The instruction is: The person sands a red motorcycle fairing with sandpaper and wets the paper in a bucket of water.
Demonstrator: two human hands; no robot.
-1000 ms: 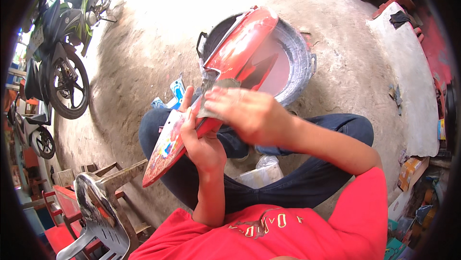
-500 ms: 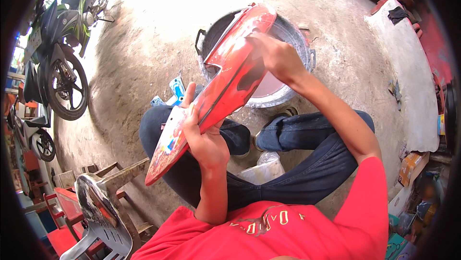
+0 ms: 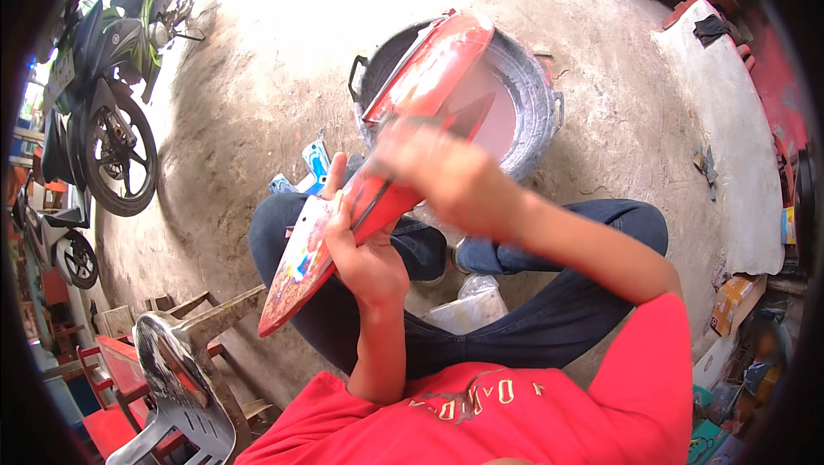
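Observation:
A long red motorcycle body panel (image 3: 445,61) slants across my lap, its pointed lower end near my left knee. Its wide upper end hangs over a round metal basin (image 3: 534,91) of cloudy pinkish-grey liquid. My left hand (image 3: 369,263) grips the panel's lower half, thumb over the top face and one finger stretched past the edge. Across the panel's middle lies my right hand (image 3: 455,177), smeared by motion. It looks closed and pressed to the surface; whatever is under its fingers is hidden. Worn, dull patches and colourful sticker remains show on the panel.
A blue-and-white piece (image 3: 316,158) lies on the concrete beside my left knee. Between my legs stands a whitish container (image 3: 470,309). Motorbikes (image 3: 116,121) are parked at the left, above a worn grey plastic chair (image 3: 184,379). A cardboard box (image 3: 736,303) sits at the right.
My right hand has slid down and left along the panel, from its upper part to its middle. The panel and my left hand have barely moved.

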